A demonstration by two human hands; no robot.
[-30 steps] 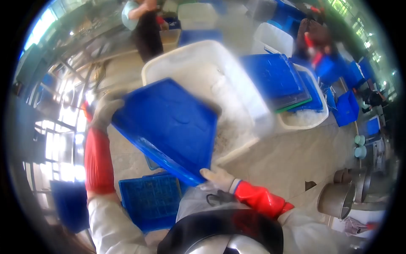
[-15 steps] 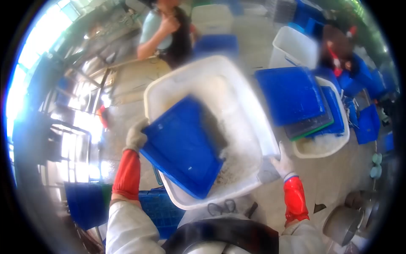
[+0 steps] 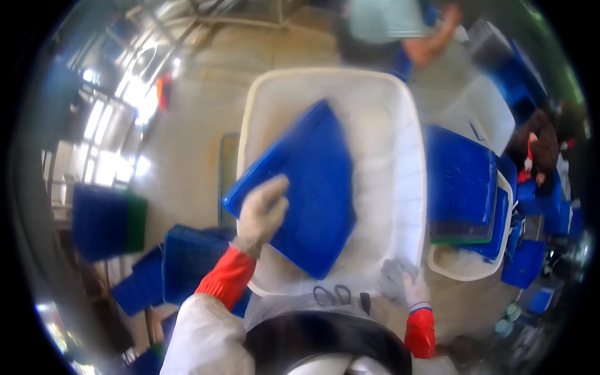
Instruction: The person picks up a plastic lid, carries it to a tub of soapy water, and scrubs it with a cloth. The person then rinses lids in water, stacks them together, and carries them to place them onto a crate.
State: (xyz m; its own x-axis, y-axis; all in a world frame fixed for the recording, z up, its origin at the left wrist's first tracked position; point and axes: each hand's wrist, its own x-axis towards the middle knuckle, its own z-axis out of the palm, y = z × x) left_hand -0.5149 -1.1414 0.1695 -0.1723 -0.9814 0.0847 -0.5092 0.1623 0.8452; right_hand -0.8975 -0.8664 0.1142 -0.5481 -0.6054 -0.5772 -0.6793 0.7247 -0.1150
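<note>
A blue plastic tray (image 3: pixel 312 200) rests tilted inside a large white tub (image 3: pixel 406 156), which holds whitish foam or suds. My left hand (image 3: pixel 264 212), in a pale glove with a red sleeve, is over the tray's near left side. Its fingers look loosely bent and apart, somewhat blurred, with nothing visible in them. At the tub's near right corner, my right hand (image 3: pixel 415 292), in a white glove, grips what looks like a grey cloth (image 3: pixel 392 276). The cloth's folds partly hide the fingertips.
Right of the tub, stacked blue trays (image 3: pixel 459 178) lie over a smaller white tub (image 3: pixel 465 272) with foam. Blue crates (image 3: pixel 187 265) stand at the lower left. A person (image 3: pixel 387 25) is beyond the tub; another person (image 3: pixel 537 147) is at the far right.
My left hand has left the tray's left rim and moved right over the tray. My right hand has gone from spread fingers to holding the grey cloth. The view has turned, and the far person appears further right.
</note>
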